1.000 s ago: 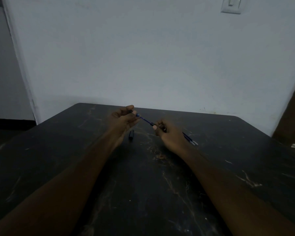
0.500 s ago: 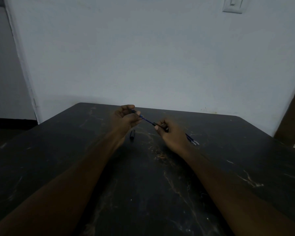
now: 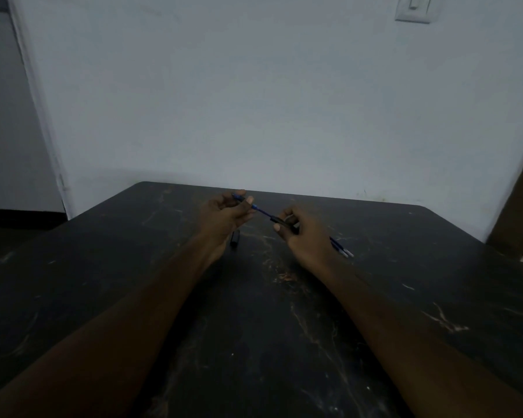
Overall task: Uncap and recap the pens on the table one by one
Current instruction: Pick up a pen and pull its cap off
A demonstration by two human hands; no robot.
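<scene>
The pen (image 3: 261, 210) lies slantwise between both hands: left hand (image 3: 227, 217) grips its far end, right hand (image 3: 302, 233) pinches the cap (image 3: 277, 219) at its near end.

A plain indoor room is showing here, though whether it is a home or an office is not telling. A dark, scuffed worktop (image 3: 163, 312) is standing against a bare pale wall (image 3: 254, 101). A white light switch (image 3: 413, 9) is sitting high on that wall.

Left hand (image 3: 227, 214), right hand (image 3: 301, 235) aloft, both curled, pinching.
</scene>
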